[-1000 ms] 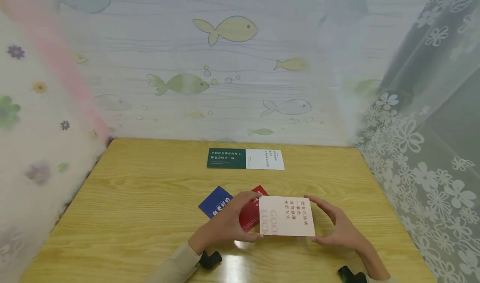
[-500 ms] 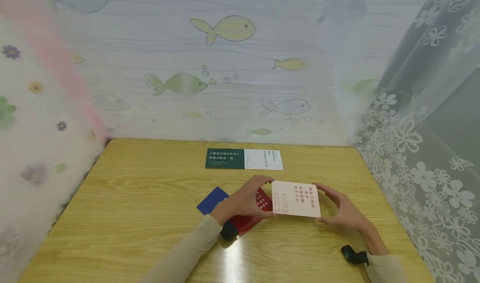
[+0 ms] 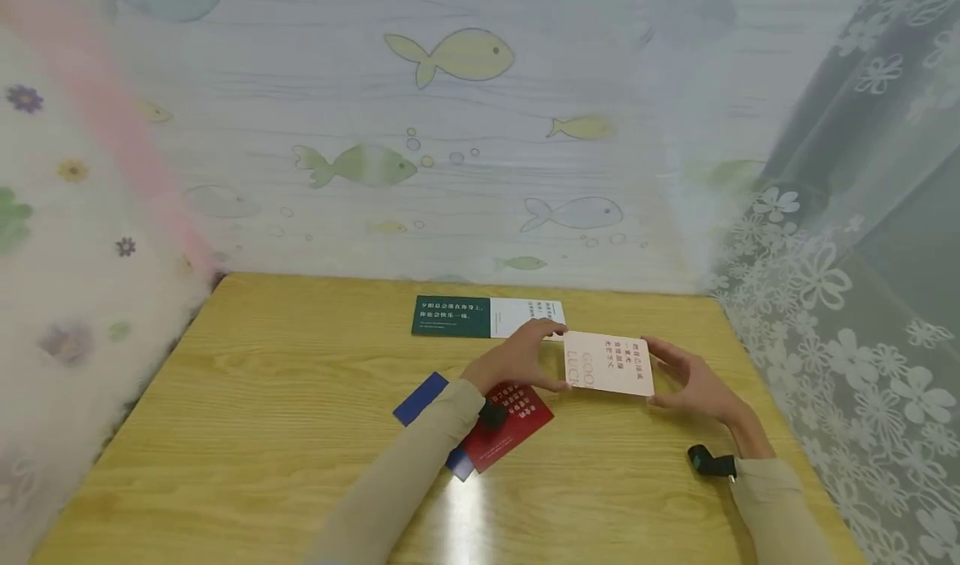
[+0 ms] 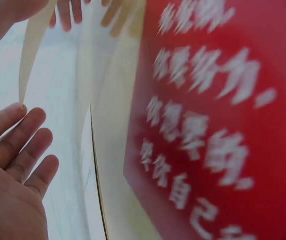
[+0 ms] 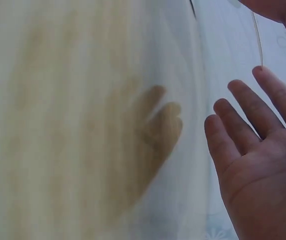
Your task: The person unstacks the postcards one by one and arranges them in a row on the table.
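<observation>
The left hand [image 3: 521, 361] holds the pale card [image 3: 609, 363] by its left edge, with the thumb at the lower left corner and the forefinger at the upper left corner; in the left wrist view, the other fingers [image 4: 36, 145] are relaxed and a little spread. The right hand [image 3: 697, 390] holds the opposite edge in the same manner, thumb below and forefinger above, so the card is between the two hands, right of the centre of the head view. It is raised above the wooden table [image 3: 225, 432], with its printed side, reading "LUCK" in pale letters, toward the head camera. Under the left wrist, near the lower middle of the frame, a red card [image 3: 517, 432] lies over a blue card [image 3: 420, 400], which the left sleeve [image 3: 420, 465] partly covers. Farther, just above the centre, a green card [image 3: 452, 319] and a white card [image 3: 517, 313] lie side by side, and the left fingertips hide a lower part of the white one. Behind the table hangs a pale cloth with fish [image 3: 465, 215].
</observation>
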`<state>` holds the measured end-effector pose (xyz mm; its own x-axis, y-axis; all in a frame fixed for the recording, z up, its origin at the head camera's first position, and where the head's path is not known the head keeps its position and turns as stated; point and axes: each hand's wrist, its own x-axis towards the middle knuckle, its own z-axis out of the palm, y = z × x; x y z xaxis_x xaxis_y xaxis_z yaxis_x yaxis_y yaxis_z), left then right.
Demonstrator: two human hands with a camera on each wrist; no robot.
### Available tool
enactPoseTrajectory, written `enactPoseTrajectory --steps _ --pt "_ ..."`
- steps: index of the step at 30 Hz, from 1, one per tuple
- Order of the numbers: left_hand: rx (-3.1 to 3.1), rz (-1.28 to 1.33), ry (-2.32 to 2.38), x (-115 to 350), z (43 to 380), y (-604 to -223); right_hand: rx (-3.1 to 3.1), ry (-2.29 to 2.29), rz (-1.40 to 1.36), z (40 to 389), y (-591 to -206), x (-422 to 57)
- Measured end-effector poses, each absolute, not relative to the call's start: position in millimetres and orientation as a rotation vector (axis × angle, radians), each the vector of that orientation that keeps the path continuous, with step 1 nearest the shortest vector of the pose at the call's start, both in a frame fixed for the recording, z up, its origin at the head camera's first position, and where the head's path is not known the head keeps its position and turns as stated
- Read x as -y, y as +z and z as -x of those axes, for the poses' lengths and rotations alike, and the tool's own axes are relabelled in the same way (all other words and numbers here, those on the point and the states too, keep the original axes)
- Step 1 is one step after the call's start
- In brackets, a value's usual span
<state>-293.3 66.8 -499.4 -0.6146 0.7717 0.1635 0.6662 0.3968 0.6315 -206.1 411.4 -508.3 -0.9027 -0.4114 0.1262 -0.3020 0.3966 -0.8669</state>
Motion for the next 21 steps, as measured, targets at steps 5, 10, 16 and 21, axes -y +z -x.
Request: enactPoseTrajectory --steps 5,10,16,21 --pt "-2.485 -1.199 1.002 -74.5 309.8 -499.9 -2.571 -1.483 0.614 223.1 -502.5 -415.1" --pt "-2.473 -1.188 1.01 -83.7 324.1 -501.4 -2.625 -1.375 0.56 239.2 -497.2 -419.8" --pt "-2.473 -1.191 0.99 -93.3 340.3 -504.5 -2.676 -1.291 0.537 255.2 -491.3 -424.1" --pt "-2.472 -1.149 0.969 -97.8 349.7 -507.4 -2.689 -1.226 0.5 266.7 -488.4 -424.3"
